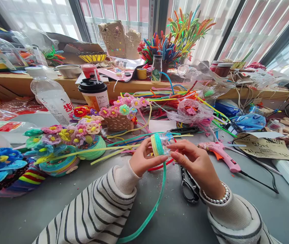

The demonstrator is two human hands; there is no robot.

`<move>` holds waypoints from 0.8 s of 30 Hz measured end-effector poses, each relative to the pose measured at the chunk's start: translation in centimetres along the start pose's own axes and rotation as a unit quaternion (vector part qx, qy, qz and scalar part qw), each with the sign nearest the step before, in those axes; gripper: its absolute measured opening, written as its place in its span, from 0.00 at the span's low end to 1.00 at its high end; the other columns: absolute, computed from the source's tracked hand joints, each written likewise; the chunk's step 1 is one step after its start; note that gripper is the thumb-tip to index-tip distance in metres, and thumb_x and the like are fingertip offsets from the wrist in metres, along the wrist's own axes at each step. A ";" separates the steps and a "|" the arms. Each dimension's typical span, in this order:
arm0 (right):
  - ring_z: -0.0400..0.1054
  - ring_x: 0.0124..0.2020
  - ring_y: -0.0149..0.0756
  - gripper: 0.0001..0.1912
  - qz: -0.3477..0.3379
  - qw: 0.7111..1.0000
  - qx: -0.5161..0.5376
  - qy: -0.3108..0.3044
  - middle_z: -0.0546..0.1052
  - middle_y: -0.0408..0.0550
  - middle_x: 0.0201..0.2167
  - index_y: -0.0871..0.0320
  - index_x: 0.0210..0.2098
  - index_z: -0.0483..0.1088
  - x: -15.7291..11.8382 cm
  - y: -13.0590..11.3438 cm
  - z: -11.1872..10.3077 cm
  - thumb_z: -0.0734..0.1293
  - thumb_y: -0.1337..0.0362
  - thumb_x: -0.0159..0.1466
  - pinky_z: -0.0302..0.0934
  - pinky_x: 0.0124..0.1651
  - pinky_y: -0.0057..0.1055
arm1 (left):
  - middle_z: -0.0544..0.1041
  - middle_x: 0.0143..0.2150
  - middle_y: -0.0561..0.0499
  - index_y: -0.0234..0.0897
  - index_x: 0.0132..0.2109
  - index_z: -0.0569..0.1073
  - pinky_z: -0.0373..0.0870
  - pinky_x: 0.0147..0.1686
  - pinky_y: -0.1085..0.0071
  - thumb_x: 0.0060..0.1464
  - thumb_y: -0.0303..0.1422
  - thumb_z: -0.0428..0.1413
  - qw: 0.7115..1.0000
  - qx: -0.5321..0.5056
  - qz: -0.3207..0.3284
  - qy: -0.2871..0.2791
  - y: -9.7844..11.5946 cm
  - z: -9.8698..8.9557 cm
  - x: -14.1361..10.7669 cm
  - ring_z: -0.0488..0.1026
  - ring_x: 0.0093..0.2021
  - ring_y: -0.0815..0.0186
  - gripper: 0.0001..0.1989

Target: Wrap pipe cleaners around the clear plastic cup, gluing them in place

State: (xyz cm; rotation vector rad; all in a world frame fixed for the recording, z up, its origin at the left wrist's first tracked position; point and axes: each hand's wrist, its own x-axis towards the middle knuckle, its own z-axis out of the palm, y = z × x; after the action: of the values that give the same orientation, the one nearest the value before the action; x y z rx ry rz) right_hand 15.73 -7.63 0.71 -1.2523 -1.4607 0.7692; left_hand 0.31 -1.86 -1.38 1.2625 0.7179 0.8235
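A small clear plastic cup (166, 138), lying on its side, is wrapped at one end with bands of yellow and teal pipe cleaner (157, 145). My left hand (144, 156) is closed around the wrapped end, thumb below and fingers behind it. From the band a long teal tail (162, 191) hangs down and curves toward the front edge. My right hand (191, 159) pinches at the clear end with thumb and fingertips. Under that hand, black-handled scissors (189, 191) lie on the grey table (159, 223), partly hidden by it.
A pink glue gun (223, 156) with a black cord lies at right. To the left stand pipe-cleaner flower pots (91, 147), a plastic bottle (49, 95) and a lidded coffee cup (93, 92). Loose pipe cleaners (157, 96) and a black box cutter (184, 130) lie behind my hands.
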 end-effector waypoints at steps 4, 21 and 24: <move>0.61 0.28 0.31 0.08 -0.031 0.998 -0.045 0.006 0.72 0.45 0.25 0.57 0.26 0.71 -0.1 0.3 -0.1 0.65 0.60 0.57 0.57 0.33 0.30 | 0.73 0.44 0.43 0.34 0.46 0.65 0.62 0.48 0.58 0.34 0.35 0.64 0.999 -0.036 0.002 0.009 -0.2 0.2 0.0 0.68 0.48 0.54 0.29; 0.56 0.22 0.26 0.11 -0.002 0.997 -0.072 0.015 0.66 0.41 0.23 0.57 0.28 0.65 -0.9 -0.3 1.1 0.65 0.56 0.55 0.53 0.24 0.25 | 0.73 0.39 0.50 0.39 0.47 0.64 0.68 0.34 0.72 0.36 0.36 0.63 0.983 -0.113 -0.009 0.143 0.9 0.7 -0.1 0.72 0.36 0.66 0.29; 0.59 0.23 0.28 0.11 -0.014 0.994 -0.073 -0.076 0.68 0.42 0.21 0.58 0.24 0.66 -1.0 -0.3 1.6 0.65 0.57 0.55 0.56 0.27 0.26 | 0.72 0.38 0.52 0.39 0.46 0.64 0.68 0.34 0.74 0.36 0.35 0.63 0.977 -0.147 -0.001 0.156 0.9 0.5 0.0 0.71 0.35 0.69 0.27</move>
State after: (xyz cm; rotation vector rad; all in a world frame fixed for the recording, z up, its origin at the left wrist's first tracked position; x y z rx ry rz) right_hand 14.04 -8.47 0.21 -1.3034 -1.6802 0.7627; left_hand 0.62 -2.07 -0.36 0.8763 0.8119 1.0984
